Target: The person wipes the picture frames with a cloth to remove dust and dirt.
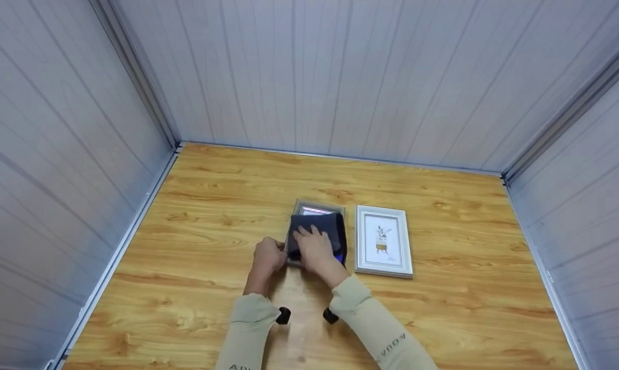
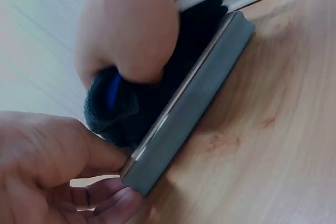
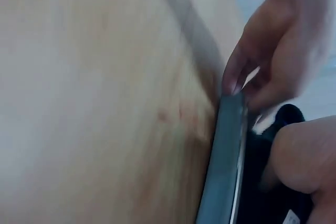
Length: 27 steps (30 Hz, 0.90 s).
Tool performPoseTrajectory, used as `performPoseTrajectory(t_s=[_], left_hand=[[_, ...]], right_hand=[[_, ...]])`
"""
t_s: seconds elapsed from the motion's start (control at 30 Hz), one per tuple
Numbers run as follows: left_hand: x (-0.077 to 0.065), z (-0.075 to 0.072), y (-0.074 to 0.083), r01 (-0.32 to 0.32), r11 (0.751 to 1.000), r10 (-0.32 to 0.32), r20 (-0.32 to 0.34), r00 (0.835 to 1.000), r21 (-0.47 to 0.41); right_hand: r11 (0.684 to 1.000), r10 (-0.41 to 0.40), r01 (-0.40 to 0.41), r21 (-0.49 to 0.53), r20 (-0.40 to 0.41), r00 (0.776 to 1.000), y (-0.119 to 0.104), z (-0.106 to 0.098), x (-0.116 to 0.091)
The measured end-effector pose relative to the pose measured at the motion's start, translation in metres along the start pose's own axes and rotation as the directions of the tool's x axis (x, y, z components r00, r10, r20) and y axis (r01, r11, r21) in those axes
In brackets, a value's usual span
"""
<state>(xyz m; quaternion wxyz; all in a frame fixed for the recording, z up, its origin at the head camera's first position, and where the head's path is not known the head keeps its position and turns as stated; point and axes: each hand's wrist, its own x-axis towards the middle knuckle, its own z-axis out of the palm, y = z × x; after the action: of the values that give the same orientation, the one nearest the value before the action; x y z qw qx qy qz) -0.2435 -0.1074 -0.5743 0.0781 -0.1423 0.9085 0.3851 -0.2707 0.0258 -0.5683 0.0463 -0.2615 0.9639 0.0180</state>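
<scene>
A grey picture frame (image 1: 342, 209) lies flat on the table, most of its front hidden under a folded dark cloth (image 1: 332, 222). My left hand (image 1: 267, 255) pinches the frame's near left corner between thumb and fingers; the left wrist view shows the thumb on top and fingertips at the frame's side (image 2: 184, 114). On top of the cloth rests my right hand (image 1: 315, 249), its fingers spread and pressing it against the frame. A bit of blue (image 1: 339, 257) shows at the cloth's right side, by the right hand.
Right of the grey frame lies a white picture frame (image 1: 384, 241) with a drawing of a plant on a stool. The wooden table (image 1: 212, 205) is bounded by pale panels at the left, back (image 1: 320, 77) and right. Black wrist devices (image 1: 284, 315) sit at both cuffs.
</scene>
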Motion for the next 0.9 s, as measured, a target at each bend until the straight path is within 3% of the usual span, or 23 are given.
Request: performPoseTrajectory(t_s=[0.13,0.3,0.47,0.67,0.9], left_hand=[[-0.001,0.0,0.002,-0.038,0.999,0.039,-0.03,0.999,0.039],[-0.002,0.0,0.006,-0.062,0.995,0.064,-0.025,0.998,0.077],[0.0,0.0,0.007,-0.114,0.989,0.115,-0.006,0.993,0.099],[0.0,-0.003,0.006,-0.027,0.999,0.025,0.035,0.999,0.041],[0.001,0.001,0.008,-0.079,0.995,0.077,0.031,0.997,0.067]], right_hand=[[0.999,0.05,-0.05,-0.01,0.014,0.999,0.013,0.002,0.023],[1.0,0.012,-0.012,0.003,0.034,0.999,0.016,0.005,0.032],[1.0,-0.017,0.017,-0.016,0.011,1.0,0.007,0.006,0.017],[0.999,-0.049,0.049,-0.013,0.001,0.999,-0.008,0.004,-0.005],[0.998,0.041,-0.038,-0.045,0.048,0.998,0.01,-0.004,0.031]])
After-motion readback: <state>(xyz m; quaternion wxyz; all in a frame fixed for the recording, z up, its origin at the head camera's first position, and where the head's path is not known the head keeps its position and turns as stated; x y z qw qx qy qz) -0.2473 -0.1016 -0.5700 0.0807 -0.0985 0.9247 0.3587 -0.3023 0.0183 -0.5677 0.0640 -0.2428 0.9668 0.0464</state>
